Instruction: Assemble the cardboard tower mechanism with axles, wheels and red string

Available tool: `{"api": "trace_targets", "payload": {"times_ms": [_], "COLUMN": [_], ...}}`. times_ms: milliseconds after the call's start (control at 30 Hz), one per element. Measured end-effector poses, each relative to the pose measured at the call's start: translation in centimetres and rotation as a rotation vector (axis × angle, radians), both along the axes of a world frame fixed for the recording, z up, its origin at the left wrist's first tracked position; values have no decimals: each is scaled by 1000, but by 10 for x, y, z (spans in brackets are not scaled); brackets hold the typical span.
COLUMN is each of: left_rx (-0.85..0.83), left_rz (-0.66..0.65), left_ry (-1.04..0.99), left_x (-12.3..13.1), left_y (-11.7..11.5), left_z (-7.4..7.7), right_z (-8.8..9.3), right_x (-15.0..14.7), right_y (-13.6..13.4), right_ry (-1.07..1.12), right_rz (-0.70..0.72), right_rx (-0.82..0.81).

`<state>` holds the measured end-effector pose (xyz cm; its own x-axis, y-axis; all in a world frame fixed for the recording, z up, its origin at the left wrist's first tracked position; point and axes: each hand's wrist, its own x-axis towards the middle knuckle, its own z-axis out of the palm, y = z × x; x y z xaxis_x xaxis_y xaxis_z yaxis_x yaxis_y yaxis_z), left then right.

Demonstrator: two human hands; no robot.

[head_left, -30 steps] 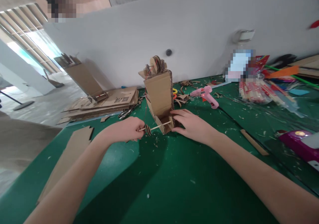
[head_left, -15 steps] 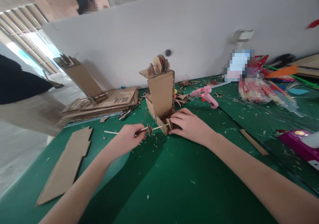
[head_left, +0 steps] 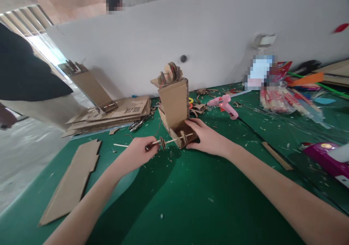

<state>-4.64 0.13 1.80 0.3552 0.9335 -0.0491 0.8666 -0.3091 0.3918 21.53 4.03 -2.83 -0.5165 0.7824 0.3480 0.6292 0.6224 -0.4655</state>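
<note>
My left hand [head_left: 139, 149] is closed around a thin wooden stick [head_left: 171, 141] whose tail sticks out to the left. A small cardboard disc [head_left: 163, 143] sits on the stick just beyond my fingers. The stick passes through the low front wall of an upright cardboard model [head_left: 173, 103]. Inside that wall a second cardboard disc [head_left: 183, 137] is on the stick, near its far end. My right hand [head_left: 211, 137] grips the model's base at its right side, thumb in front and fingers behind. Cardboard wheels [head_left: 171, 72] wound with red string top the model.
A pink glue gun [head_left: 225, 106] lies right of the model, its black cord trailing. Flat cardboard [head_left: 72, 179] lies at left, and stacked cardboard [head_left: 131, 108] behind it. Bagged sticks [head_left: 275, 99] and a purple device [head_left: 327, 159] are on the right. A person's dark clothing [head_left: 29, 70] shows at far left.
My right fingers have come off the inner disc and moved back onto the base's side. The model has shifted slightly left. The person at left has moved further into view.
</note>
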Motion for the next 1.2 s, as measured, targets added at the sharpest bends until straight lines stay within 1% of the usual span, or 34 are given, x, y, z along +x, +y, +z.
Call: {"api": "trace_targets", "payload": {"times_ms": [100,267,400,467,567,633,700,800,967,1200], "left_rx": [34,50,54,55,55,50,50,65,78,83], "left_rz": [4,4,25,24,17,7,-3,-3,-5,-9], "left_ry": [31,28,33,43,52,51,47,40,37,31], "left_x": [6,10,8,8,7,8,10,12,14,13], "left_y": [-7,-12,-10,-8,-6,-6,-7,-10,-11,-12], "left_z": [4,8,4,2,0,0,-1,-1,-2,-4], "right_z": [-2,-1,1,5,10,11,11,11,12,17], "right_x": [-9,-16,-10,-3,10,17,20,21,18,16], "right_y": [-2,-6,-5,-4,-1,1,4,6,5,0], "right_ry": [4,-1,31,55,171,269,311,294,261,222], "right_rz": [-39,-90,-57,5,119,151,142,119,42,14], "right_rx": [16,-23,-74,-129,-302,-415,-457,-427,-368,-348]}}
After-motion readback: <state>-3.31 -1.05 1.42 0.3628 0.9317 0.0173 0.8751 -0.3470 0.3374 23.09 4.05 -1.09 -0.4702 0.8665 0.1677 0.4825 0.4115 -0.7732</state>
